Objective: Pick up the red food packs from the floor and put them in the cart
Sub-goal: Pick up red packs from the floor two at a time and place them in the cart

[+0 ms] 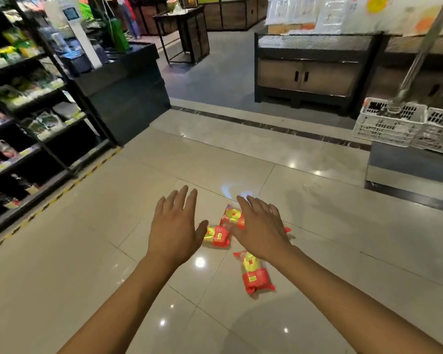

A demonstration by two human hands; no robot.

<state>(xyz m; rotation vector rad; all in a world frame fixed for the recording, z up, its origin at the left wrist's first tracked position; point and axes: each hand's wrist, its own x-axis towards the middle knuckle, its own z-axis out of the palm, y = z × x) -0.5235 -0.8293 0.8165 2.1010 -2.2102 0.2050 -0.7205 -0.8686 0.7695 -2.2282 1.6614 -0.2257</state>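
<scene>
Three red and yellow food packs lie close together on the shiny beige floor tiles. One pack (218,236) shows between my two hands. Another pack (231,215) lies just beyond it, partly hidden behind my right hand. The nearest pack (255,274) lies below my right wrist. My left hand (175,228) is stretched out with straight spread fingers, holding nothing, left of the packs. My right hand (260,226) is also spread flat, above the packs and holding nothing. No cart is in view.
Stocked dark shelves (23,129) line the left side, with a dark counter (128,93) behind them. White plastic crates (394,123) sit on a low platform at the right. A wooden cabinet (312,72) stands beyond a dark floor stripe.
</scene>
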